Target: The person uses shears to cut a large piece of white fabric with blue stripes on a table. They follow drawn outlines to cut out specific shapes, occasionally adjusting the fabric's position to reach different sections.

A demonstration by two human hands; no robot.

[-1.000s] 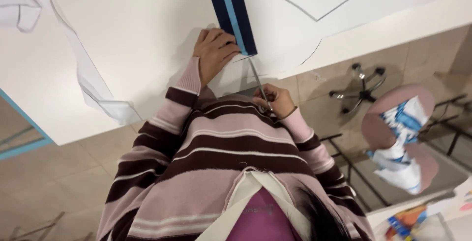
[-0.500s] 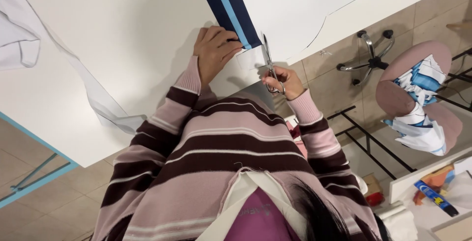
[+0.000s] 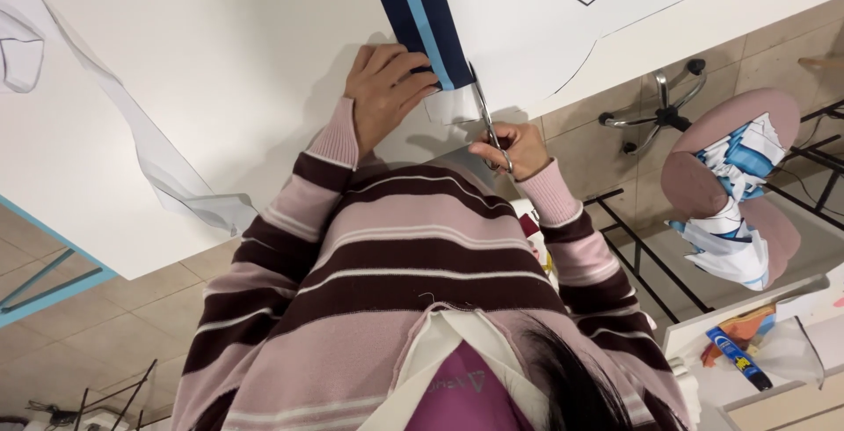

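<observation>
Scissors (image 3: pixel 484 107) have advanced into the fabric (image 3: pixel 457 101), right hand (image 3: pixel 514 147) gripping them, left hand (image 3: pixel 385 88) pressing flat.

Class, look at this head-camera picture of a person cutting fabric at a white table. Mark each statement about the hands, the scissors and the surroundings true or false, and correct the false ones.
1. The right hand holds the scissors. True.
2. The left hand presses flat on the dark blue strip with a light blue stripe. True.
3. The scissors lie unused on the floor. False: they are in the right hand at the edge of the white table.
4. The pink chair is bare. False: white and blue cloth lies on it.
5. The person wears a plain green sweater. False: it is pink with dark stripes.
</observation>
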